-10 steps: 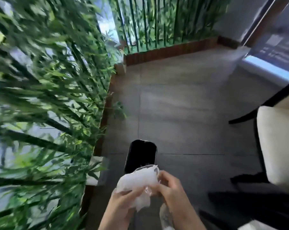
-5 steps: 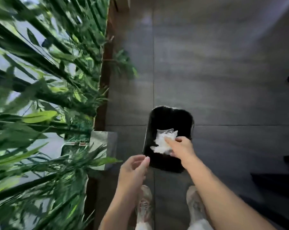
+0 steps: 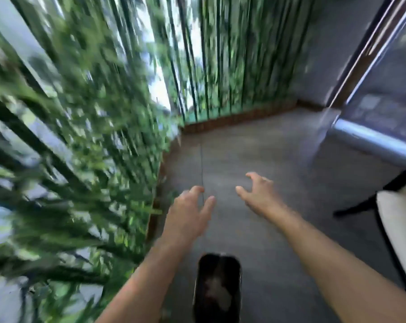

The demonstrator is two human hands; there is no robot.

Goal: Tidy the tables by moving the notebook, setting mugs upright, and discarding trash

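Note:
A black trash bin stands on the grey floor at the bottom centre, between my forearms. Inside it lies a pale crumpled piece of trash, blurred. My left hand is raised above and beyond the bin, fingers spread, holding nothing. My right hand hovers to its right, fingers curled apart and empty. No notebook, mug or table shows. The whole frame is motion-blurred.
Tall green bamboo plants in a wooden-edged planter fill the left side and the back. A black-framed chair with a white cushion stands at the right edge. Glass panels rise at the back right.
The trash left my right hand and now lies in the bin. Both hands have lifted away from the bin, empty. The view has tilted up and forward.

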